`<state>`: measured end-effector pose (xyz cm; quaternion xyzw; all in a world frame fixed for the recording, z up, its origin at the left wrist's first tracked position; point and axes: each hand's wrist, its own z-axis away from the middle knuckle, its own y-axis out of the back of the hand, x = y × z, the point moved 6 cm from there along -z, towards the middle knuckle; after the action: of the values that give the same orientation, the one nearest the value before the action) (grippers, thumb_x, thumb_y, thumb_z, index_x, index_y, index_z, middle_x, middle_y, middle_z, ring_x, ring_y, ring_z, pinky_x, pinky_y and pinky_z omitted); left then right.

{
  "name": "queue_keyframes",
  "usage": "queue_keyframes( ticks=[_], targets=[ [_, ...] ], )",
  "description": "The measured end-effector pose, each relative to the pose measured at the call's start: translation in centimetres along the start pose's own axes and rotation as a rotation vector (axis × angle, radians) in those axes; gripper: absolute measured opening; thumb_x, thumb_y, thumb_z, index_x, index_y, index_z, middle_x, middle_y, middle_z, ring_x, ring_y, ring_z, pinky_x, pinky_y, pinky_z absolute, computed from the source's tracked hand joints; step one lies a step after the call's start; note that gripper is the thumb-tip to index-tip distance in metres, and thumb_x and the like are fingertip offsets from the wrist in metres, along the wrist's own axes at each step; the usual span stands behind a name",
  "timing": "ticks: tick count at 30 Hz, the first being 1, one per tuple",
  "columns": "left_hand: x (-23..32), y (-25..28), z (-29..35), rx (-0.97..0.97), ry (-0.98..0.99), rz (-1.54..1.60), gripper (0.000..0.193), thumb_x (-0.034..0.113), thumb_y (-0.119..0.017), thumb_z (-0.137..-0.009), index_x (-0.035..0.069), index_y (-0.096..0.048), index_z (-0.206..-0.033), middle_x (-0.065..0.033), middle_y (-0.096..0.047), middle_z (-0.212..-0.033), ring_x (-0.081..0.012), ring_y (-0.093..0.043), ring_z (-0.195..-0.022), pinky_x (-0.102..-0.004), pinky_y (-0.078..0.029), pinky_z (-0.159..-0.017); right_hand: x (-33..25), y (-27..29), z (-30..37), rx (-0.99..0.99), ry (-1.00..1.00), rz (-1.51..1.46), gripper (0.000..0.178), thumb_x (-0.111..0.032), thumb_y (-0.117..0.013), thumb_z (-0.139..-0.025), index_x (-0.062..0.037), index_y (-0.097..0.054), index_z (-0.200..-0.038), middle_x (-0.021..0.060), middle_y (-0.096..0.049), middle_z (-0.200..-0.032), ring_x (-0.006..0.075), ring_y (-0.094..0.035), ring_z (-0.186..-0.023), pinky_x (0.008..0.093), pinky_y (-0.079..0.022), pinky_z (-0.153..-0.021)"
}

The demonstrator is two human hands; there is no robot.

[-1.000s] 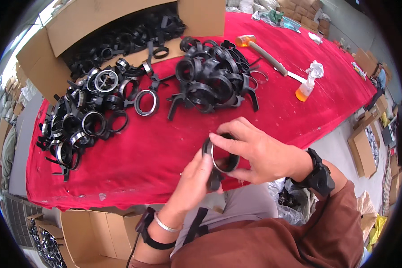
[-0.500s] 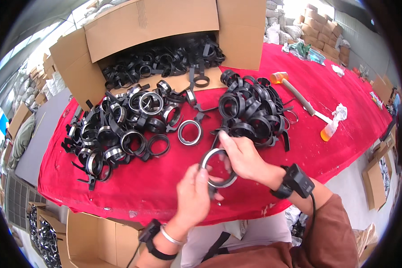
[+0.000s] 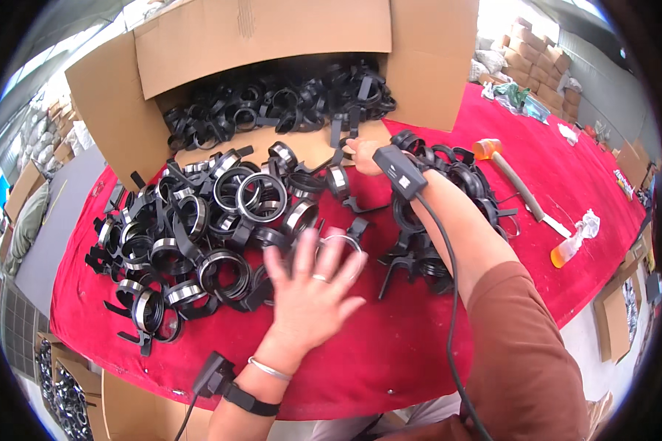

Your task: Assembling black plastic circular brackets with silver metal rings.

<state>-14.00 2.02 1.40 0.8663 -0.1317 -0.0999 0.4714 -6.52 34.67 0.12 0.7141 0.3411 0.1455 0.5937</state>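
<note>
Left hand (image 3: 310, 294) lay open, fingers spread, over a metal-lined ring clamp (image 3: 343, 242) at frame centre. Right hand (image 3: 364, 154), grip unclear, reached the cardboard box (image 3: 265, 33). Hammer (image 3: 513, 180) upper right on red counter (image 3: 390, 353).

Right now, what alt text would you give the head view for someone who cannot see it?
A person's left hand lies open, fingers spread, over black and metal rings heaped on a red cloth-covered table, while the right hand reaches toward an open cardboard box of more rings. A hammer lies to the right.
</note>
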Motion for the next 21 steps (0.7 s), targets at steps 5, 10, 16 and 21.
queue_keyframes(
  ticks=[5, 10, 16, 21],
  targets=[
    [-0.2, -1.9, -0.6, -0.015, -0.043, -0.053, 0.049, 0.025, -0.066, -0.074, 0.028, -0.059, -0.122, 0.0000, -0.043, -0.139, -0.0246, -0.027, -0.138, -0.0727, -0.005, -0.103, 1.2, -1.6, 0.1, -0.216, -0.125, 0.174, 0.027, -0.020, -0.056, -0.081, -0.0011, -0.067, -0.098, 0.0256, -0.065, -0.090, 0.0371, -0.064, -0.088, 0.0438, -0.052, -0.075],
    [-0.8, -0.9, -0.5, 0.055, 0.033, -0.120, 0.046, 0.020, -0.067, -0.070, 0.030, -0.063, -0.115, -0.0023, -0.042, -0.140, -0.0322, -0.026, -0.137, -0.0729, -0.004, -0.103, -1.6, 6.6, 1.9, 0.212, -0.255, 0.014, 0.028, -0.022, -0.064, -0.080, -0.0013, -0.068, -0.098, 0.0215, -0.067, -0.091, 0.0344, -0.066, -0.089, 0.0401, -0.052, -0.078],
    [0.6, 1.6, 0.0, 0.185, -0.050, 0.064, 0.061, 0.037, -0.072, -0.070, 0.014, -0.056, -0.124, -0.0107, -0.035, -0.146, -0.0370, -0.024, -0.137, -0.0631, -0.004, -0.110, -5.2, 15.3, 13.8, 0.171, -0.267, -1.042, 0.029, -0.020, -0.058, -0.092, -0.0003, -0.060, -0.113, 0.0005, -0.060, -0.080, 0.0057, -0.051, -0.059, 0.0203, -0.041, -0.051],
    [2.4, 5.2, 1.0, 0.131, 0.136, 0.739, 0.078, 0.032, -0.069, -0.076, -0.001, -0.036, -0.139, -0.0197, -0.040, -0.139, -0.0372, -0.028, -0.136, -0.0520, -0.009, -0.112, -10.8, 14.9, 27.2, -0.229, -0.136, -1.550, 0.030, -0.020, -0.058, -0.093, -0.0013, -0.058, -0.116, 0.0011, -0.062, -0.086, 0.0052, -0.050, -0.056, 0.0193, -0.040, -0.049]
  ],
)
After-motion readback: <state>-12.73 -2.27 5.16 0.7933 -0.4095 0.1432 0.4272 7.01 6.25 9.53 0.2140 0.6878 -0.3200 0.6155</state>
